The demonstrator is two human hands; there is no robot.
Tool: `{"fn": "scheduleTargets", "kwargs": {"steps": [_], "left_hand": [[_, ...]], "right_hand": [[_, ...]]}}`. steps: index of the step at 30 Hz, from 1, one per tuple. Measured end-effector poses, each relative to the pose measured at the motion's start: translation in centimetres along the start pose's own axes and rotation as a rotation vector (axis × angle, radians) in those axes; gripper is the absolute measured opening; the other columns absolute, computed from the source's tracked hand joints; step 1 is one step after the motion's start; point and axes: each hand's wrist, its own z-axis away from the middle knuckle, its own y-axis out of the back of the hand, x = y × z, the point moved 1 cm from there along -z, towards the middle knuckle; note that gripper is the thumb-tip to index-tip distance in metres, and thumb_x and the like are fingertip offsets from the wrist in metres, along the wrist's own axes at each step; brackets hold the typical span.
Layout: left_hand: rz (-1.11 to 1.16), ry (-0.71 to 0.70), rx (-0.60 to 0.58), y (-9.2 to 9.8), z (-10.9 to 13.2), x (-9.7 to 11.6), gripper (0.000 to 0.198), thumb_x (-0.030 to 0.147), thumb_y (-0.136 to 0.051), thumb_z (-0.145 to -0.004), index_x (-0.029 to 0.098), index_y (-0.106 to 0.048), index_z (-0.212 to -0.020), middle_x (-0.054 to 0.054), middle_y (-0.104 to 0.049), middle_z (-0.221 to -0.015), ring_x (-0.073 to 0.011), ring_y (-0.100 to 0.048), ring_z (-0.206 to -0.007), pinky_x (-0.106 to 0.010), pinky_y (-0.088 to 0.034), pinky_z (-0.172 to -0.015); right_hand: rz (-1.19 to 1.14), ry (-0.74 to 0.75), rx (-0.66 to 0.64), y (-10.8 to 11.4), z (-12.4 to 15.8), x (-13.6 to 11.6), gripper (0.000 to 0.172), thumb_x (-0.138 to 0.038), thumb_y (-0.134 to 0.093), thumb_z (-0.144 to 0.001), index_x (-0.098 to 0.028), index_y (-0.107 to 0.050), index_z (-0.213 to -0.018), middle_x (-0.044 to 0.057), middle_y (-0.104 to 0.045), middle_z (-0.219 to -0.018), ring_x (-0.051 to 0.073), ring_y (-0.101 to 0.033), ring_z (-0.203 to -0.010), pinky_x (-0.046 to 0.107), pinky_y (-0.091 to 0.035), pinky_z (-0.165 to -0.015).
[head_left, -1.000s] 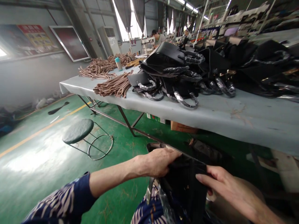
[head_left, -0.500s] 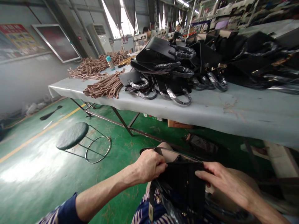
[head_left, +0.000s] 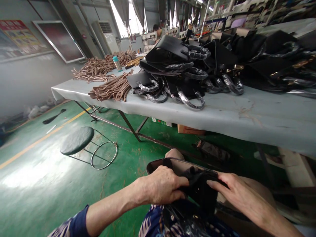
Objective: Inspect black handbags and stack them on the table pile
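Note:
A black handbag [head_left: 206, 197] with a beige lining [head_left: 182, 167] rests on my lap, its mouth partly spread. My left hand [head_left: 165, 186] is closed on the black material at the opening, thumb and fingers pinched together. On the other side my right hand [head_left: 234, 191] grips the bag's edge, thumb on the near face and fingers behind it. Plastic-wrapped parts and small metal fittings hang below my hands. Much of the bag's lower part is dark and hard to make out.
Ahead stands a long table [head_left: 222, 115] with a heap of black handbags [head_left: 170, 52] and bundles of brown straps [head_left: 112, 87]. A turquoise-topped bottle [head_left: 117, 64] is among the straps. On the green floor at left lies a tipped stool [head_left: 77, 140]. People work in the background.
My left hand has moved right and slightly down, drawing the front edge inward, so more of the lining shows. My right hand has stayed nearly in place.

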Motion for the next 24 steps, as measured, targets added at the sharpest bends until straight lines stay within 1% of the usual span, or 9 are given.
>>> {"fn": "scheduleTargets", "kwargs": {"steps": [3, 6, 8, 10, 11, 13, 16, 19, 24], "left_hand": [[-0.006, -0.171, -0.029, -0.2, -0.2, 0.1, 0.014, 0.025, -0.054, -0.081, 0.024, -0.063, -0.091, -0.001, -0.062, -0.083, -0.0157, -0.058, -0.078, -0.022, -0.039, -0.060], [0.151, -0.207, -0.027, -0.5, -0.4, -0.3, 0.010, 0.022, -0.056, -0.080, 0.018, -0.065, -0.082, -0.002, -0.062, -0.086, -0.0143, -0.058, -0.081, -0.020, -0.042, -0.066], [0.376, -0.072, -0.045, -0.8, -0.5, -0.7, 0.016, 0.026, -0.052, -0.083, 0.015, -0.063, -0.079, -0.002, -0.063, -0.080, -0.0117, -0.059, -0.072, -0.018, -0.042, -0.062], [0.559, 0.191, -0.041, -1.1, -0.7, -1.0, 0.025, 0.027, -0.038, -0.089, 0.014, -0.059, -0.085, -0.001, -0.061, -0.067, -0.0103, -0.058, -0.058, -0.018, -0.041, -0.052], [0.589, 0.320, -0.010, -1.3, -0.8, -1.0, 0.026, 0.025, -0.032, -0.089, 0.014, -0.057, -0.090, 0.000, -0.060, -0.062, -0.0105, -0.057, -0.053, -0.018, -0.040, -0.049], [0.525, 0.454, 0.099, -1.4, -1.1, -1.0, 0.022, 0.018, -0.034, -0.085, 0.015, -0.053, -0.095, 0.000, -0.060, -0.063, -0.0124, -0.057, -0.054, -0.020, -0.039, -0.049], [0.335, 0.385, 0.233, -1.4, -1.5, -0.6, 0.018, 0.017, -0.048, -0.075, 0.019, -0.055, -0.091, -0.001, -0.062, -0.075, -0.0162, -0.059, -0.070, -0.022, -0.040, -0.057], [0.273, 0.330, 0.225, -1.2, -1.8, -0.3, 0.014, 0.023, -0.049, -0.076, 0.021, -0.058, -0.087, -0.001, -0.062, -0.076, -0.0171, -0.059, -0.072, -0.022, -0.040, -0.058], [0.230, 0.325, 0.174, -1.0, -2.1, 0.0, 0.016, 0.025, -0.046, -0.079, 0.019, -0.061, -0.081, -0.002, -0.064, -0.074, -0.0171, -0.060, -0.070, -0.023, -0.041, -0.059]], "right_hand": [[-0.010, 0.024, 0.039, -0.1, -0.1, -0.3, 0.021, -0.035, -0.050, -0.077, -0.024, -0.068, -0.077, 0.002, -0.071, -0.085, 0.023, -0.064, -0.081, 0.026, -0.047, -0.075], [-0.021, -0.006, -0.046, -0.4, -0.5, 0.4, 0.027, -0.043, -0.048, -0.079, -0.023, -0.066, -0.073, 0.001, -0.071, -0.082, 0.022, -0.064, -0.079, 0.025, -0.047, -0.072], [-0.027, -0.022, -0.087, -0.5, -0.7, 0.9, 0.028, -0.045, -0.048, -0.080, -0.024, -0.065, -0.076, 0.000, -0.071, -0.083, 0.023, -0.064, -0.082, 0.026, -0.047, -0.075], [-0.044, -0.020, -0.112, -0.6, -0.8, 1.1, 0.027, -0.045, -0.048, -0.080, -0.024, -0.065, -0.080, 0.000, -0.071, -0.086, 0.024, -0.063, -0.087, 0.027, -0.046, -0.079], [-0.056, -0.018, -0.126, -0.6, -0.8, 1.1, 0.027, -0.045, -0.048, -0.080, -0.024, -0.065, -0.082, 0.000, -0.070, -0.089, 0.024, -0.062, -0.089, 0.027, -0.046, -0.080], [-0.077, -0.022, -0.149, -0.6, -0.9, 1.0, 0.029, -0.045, -0.047, -0.081, -0.023, -0.065, -0.085, 0.001, -0.070, -0.090, 0.025, -0.062, -0.089, 0.028, -0.046, -0.080], [-0.105, -0.025, -0.159, -0.6, -0.9, 0.8, 0.031, -0.046, -0.049, -0.080, -0.022, -0.066, -0.090, 0.003, -0.070, -0.093, 0.026, -0.062, -0.091, 0.030, -0.046, -0.081], [-0.116, -0.027, -0.147, -0.7, -0.9, 0.7, 0.034, -0.045, -0.051, -0.079, -0.021, -0.066, -0.096, 0.003, -0.070, -0.097, 0.027, -0.061, -0.093, 0.030, -0.045, -0.082], [-0.151, -0.015, -0.139, -0.6, -0.7, 0.4, 0.032, -0.044, -0.050, -0.079, -0.020, -0.068, -0.091, 0.004, -0.071, -0.091, 0.027, -0.062, -0.088, 0.029, -0.047, -0.078]]}}
